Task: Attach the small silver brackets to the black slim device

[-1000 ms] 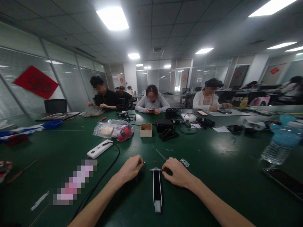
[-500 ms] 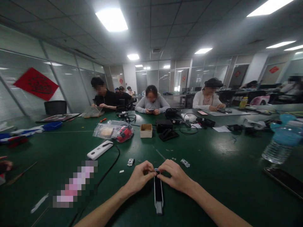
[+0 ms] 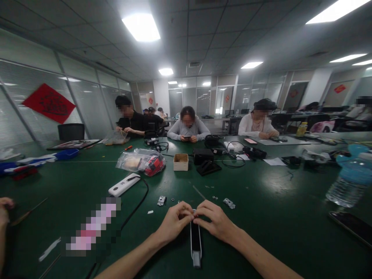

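Observation:
A long narrow object [image 3: 195,236], black along the middle with pale edges and a grey block at its near end, lies on the green table in front of me. At its far end my left hand [image 3: 178,220] is closed, thumb and fingertips pinched together. Opposite it, my right hand [image 3: 213,218] pinches at the same spot, the fingertips of both hands nearly touching. Whatever is between the fingertips is too small or hidden to make out. Small metal brackets lie beyond the hands, one to the left [image 3: 162,200] and one to the right [image 3: 229,203], with tiny rings [image 3: 215,197] nearby.
A white power strip [image 3: 124,185] with a black cable lies to the left. Farther off are a plastic bag [image 3: 141,162], a small open box [image 3: 180,162] and black devices [image 3: 203,156]. A water bottle [image 3: 347,182] and phone [image 3: 353,226] are right. Other people sit across the table.
The view has shifted slightly. My hands keep pinching at the object's far end, their fingertips a little closer together. At the left edge, another person's hand and forearm show differently.

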`<state>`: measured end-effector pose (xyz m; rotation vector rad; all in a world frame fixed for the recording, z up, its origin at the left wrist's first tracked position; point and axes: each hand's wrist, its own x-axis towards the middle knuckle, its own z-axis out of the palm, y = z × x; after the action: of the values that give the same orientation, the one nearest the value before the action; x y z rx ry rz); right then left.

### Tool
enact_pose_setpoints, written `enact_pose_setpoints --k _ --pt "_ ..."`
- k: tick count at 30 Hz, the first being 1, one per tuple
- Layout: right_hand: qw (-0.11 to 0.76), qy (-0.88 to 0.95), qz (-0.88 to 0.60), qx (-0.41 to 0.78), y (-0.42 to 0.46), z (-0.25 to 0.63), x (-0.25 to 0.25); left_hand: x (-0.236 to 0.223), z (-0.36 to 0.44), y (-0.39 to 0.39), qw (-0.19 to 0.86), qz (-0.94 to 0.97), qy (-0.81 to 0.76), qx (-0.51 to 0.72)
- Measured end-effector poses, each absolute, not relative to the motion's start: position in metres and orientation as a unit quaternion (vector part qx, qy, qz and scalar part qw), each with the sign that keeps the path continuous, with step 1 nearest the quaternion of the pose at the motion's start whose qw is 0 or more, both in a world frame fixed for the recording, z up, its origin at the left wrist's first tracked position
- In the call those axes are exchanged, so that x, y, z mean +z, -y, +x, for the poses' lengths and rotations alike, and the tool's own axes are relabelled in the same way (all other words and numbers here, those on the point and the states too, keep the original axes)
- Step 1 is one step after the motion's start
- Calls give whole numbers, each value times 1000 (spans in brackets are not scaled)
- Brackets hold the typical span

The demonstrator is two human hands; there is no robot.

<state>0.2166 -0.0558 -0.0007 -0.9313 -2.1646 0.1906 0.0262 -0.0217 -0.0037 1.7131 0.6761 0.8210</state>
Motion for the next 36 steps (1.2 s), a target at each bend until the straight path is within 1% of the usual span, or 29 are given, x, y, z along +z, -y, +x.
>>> enact_pose_setpoints --k 6,9,12,15,18,22,25,29,36 --pt "375 848 -366 79 56 216 -1 -6 26 22 492 747 -294 337" --pt "370 848 -371 83 57 217 3 -2 25 21 446 771 -307 335" --pt "351 844 -396 87 57 222 9 2 20 17 351 813 -337 320" --pt "305 843 -434 91 55 231 13 5 13 12 229 863 -354 278" --pt "251 836 -476 109 51 242 13 8 9 9 164 889 -352 242" --pt "218 820 -509 148 49 249 13 10 8 8 145 898 -363 203" --pt "212 818 -510 162 50 245 12 8 9 7 133 904 -367 174" --pt "220 797 -527 199 53 236 9 2 9 5 128 911 -361 152" --pt "259 777 -534 209 50 231 3 0 10 2 129 912 -357 157"
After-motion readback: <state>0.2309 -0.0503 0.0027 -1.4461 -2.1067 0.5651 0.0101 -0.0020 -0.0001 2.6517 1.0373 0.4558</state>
